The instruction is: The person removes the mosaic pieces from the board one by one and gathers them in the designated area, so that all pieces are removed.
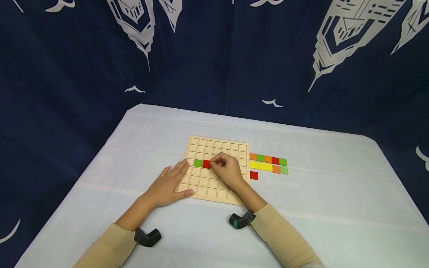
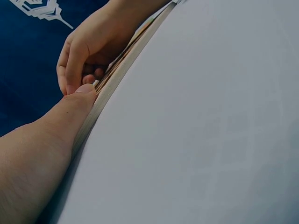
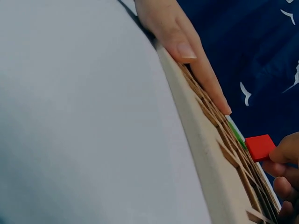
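A light wooden board (image 1: 214, 192) with a grid of square recesses lies on the table. My left hand (image 1: 169, 185) rests flat on its left edge with fingers straight and thumb spread along the near side. Between the fingertips of my right hand (image 1: 229, 171) is a red square tile (image 1: 206, 164), pinched at its right edge. In the right wrist view the red tile (image 3: 260, 147) is tilted above the board's surface. A green tile (image 1: 197, 163) sits in a recess just left of it. In the left wrist view, my right hand (image 2: 91, 51) appears beyond my left thumb (image 2: 77, 105).
Right of the board lie a row of orange, green and red tiles (image 1: 268, 159), a row of yellow, orange and green tiles (image 1: 268, 167), and a single red tile (image 1: 254, 175). A white cloth covers the table (image 1: 335, 208). Behind hangs a dark blue curtain (image 1: 231, 56).
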`<state>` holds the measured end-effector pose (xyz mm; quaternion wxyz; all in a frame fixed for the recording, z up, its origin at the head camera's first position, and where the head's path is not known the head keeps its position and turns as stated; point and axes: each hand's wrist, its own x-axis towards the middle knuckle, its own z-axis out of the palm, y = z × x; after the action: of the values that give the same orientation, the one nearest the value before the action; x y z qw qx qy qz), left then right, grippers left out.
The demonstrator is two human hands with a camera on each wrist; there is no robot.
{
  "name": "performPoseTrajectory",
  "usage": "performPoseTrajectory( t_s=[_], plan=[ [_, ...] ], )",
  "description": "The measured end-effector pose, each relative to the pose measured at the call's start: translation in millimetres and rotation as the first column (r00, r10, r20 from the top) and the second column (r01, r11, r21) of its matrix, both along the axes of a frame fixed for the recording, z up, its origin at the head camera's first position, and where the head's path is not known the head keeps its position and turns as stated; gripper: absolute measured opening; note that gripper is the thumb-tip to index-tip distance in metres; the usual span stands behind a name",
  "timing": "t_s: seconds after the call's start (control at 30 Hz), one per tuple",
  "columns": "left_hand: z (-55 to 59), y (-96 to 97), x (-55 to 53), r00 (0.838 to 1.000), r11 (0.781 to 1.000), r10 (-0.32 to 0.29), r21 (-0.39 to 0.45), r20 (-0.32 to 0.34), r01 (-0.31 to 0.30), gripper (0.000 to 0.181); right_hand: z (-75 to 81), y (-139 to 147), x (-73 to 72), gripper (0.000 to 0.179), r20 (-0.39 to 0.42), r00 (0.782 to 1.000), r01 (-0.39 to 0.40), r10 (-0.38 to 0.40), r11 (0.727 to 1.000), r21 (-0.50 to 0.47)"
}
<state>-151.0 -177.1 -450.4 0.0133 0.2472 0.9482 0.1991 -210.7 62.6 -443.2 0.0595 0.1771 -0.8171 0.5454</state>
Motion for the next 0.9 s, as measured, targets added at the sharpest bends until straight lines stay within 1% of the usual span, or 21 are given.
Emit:
performPoseTrajectory(
  t_s=[0.17, 0.27, 0.53, 0.7, 0.9],
  plan=[
    [-0.6, 0.9, 0.2, 1.000, 1.000, 0.004, -0.004, 0.004, -0.004, 0.094, 5.3, 4, 0.2, 0.005, 0.029, 1.000, 0.004, -0.003, 1.000, -0.027],
    [-0.2, 1.3, 0.6, 1.000, 1.000, 0.002, 0.000, 0.006, -0.002, 0.094, 6.8, 7, 0.7, 0.003, 0.044, 0.999, 0.003, -0.002, 1.000, -0.019],
    [1.4, 0.2, 0.1, 1.000, 1.000, 0.000, -0.004, 0.003, 0.000, 0.094, 10.1, 21, 4.4, 0.004, 0.086, 0.996, -0.025, 0.024, 1.000, 0.002],
    [1.6, 0.1, 0.4, 1.000, 1.000, -0.004, -0.002, 0.006, 0.004, 0.094, 13.7, 29, 7.5, 0.003, 0.116, 0.993, -0.015, 0.013, 1.000, 0.015],
    [1.2, -0.2, 0.5, 1.000, 1.000, -0.003, -0.002, 0.003, 0.003, 0.094, 12.6, 39, 10.4, 0.005, 0.137, 0.991, 0.001, -0.005, 0.999, 0.035]
  ],
)
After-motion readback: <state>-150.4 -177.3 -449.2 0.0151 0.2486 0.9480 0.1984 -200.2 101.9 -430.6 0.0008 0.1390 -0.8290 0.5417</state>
